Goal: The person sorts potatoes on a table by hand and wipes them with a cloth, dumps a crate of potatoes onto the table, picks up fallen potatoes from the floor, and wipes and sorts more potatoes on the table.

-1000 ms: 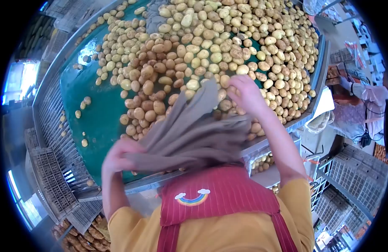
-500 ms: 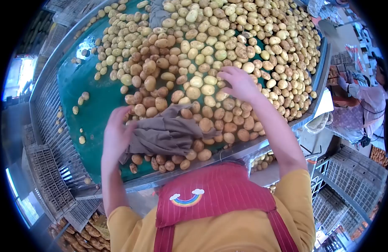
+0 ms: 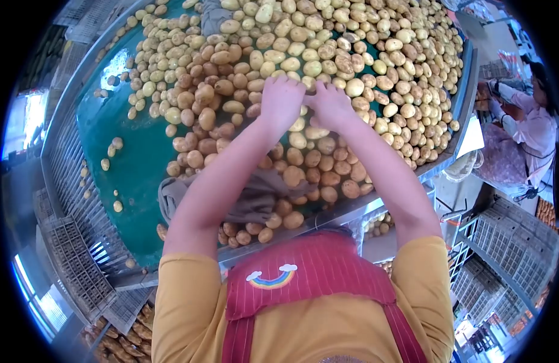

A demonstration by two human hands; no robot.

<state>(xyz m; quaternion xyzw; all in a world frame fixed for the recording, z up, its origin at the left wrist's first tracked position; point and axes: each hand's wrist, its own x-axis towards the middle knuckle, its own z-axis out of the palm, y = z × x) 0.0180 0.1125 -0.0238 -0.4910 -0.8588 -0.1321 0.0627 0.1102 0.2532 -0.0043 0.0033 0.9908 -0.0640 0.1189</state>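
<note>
Many potatoes (image 3: 406, 72) cover a metal-edged table with a green surface (image 3: 128, 151). My left hand (image 3: 282, 101) and my right hand (image 3: 331, 106) are close together over the middle of the heap, fingers bent down onto the potatoes. Whatever lies under the fingertips is hidden. A grey-brown cloth (image 3: 252, 196) lies crumpled on the potatoes near the front edge, partly behind my left forearm. Another grey cloth (image 3: 214, 18) rests among the potatoes at the far side.
Slatted metal (image 3: 79, 175) runs along the left side, with plastic crates (image 3: 76, 260) beside it. On the right sits another person (image 3: 530, 127), near stacked grey crates (image 3: 509, 242). Brown roots (image 3: 119, 345) lie at the lower left. A metal rim (image 3: 367, 209) borders the table in front.
The cloth was first held spread between my hands, then let go onto the potatoes. My left hand has since moved right and away from me, and now sits beside my right hand.
</note>
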